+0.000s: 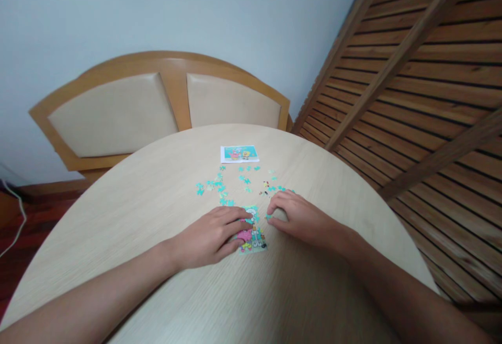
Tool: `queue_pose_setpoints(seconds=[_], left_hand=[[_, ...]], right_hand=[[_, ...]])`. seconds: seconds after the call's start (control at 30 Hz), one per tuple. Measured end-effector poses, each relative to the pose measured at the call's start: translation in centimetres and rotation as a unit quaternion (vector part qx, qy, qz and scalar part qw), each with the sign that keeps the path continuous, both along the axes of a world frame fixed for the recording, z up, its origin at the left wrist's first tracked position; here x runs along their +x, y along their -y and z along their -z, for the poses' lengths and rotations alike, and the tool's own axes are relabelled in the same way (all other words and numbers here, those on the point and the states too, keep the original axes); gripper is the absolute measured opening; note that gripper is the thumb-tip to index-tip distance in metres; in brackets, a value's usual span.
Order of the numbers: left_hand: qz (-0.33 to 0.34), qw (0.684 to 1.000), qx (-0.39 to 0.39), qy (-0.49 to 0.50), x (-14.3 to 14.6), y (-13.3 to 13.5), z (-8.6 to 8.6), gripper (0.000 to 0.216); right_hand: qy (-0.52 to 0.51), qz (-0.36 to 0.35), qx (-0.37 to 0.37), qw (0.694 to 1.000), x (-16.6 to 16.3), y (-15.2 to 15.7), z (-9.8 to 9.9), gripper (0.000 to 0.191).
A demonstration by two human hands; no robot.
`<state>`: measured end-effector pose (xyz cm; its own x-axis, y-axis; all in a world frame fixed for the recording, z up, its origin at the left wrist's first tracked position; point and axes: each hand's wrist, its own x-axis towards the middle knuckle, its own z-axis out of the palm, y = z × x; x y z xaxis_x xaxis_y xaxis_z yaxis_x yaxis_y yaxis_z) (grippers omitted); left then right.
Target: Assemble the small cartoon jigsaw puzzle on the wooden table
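A partly joined jigsaw puzzle (257, 231) lies on the table, with pink, white and teal cartoon figures on it. My left hand (215, 234) rests flat across its left side, fingers stretched out and slightly apart, hiding that part. Just right of the puzzle, my right hand (296, 216) curls its thumb and forefinger together around a small teal puzzle piece (269, 217). The piece is mostly covered by the fingertips. Loose puzzle pieces (221, 188) are scattered beyond my left hand, and a few darker ones (265, 183) lie beyond the right.
A picture sheet (240, 154) with pink and yellow cartoon characters on teal lies at the far side of the round wooden table (157, 176). Behind stands a padded bench back (172, 93) against the wall. A slatted wooden screen (408, 72) stands at the right.
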<state>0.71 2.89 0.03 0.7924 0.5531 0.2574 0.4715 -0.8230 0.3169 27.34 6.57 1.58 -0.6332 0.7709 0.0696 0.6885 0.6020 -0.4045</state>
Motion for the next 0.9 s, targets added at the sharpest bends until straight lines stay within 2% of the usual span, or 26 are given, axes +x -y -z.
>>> queue_pose_setpoints(seconds=[0.4,0.7,0.9], left_hand=[[0.000,1.000,-0.003,0.010,-0.1,0.0,0.1,0.030],[0.006,1.000,-0.009,0.019,-0.1,0.0,0.0,0.030],[0.005,1.000,-0.006,0.013,-0.1,0.0,0.1,0.032]], right_hand=[[-0.033,-0.018,-0.035,0.999,-0.3,0.4,-0.3,0.010],[-0.169,0.030,-0.109,0.979,-1.9,0.9,-0.3,0.010],[-0.178,0.038,-0.144,0.973,-2.5,1.2,0.4,0.009]])
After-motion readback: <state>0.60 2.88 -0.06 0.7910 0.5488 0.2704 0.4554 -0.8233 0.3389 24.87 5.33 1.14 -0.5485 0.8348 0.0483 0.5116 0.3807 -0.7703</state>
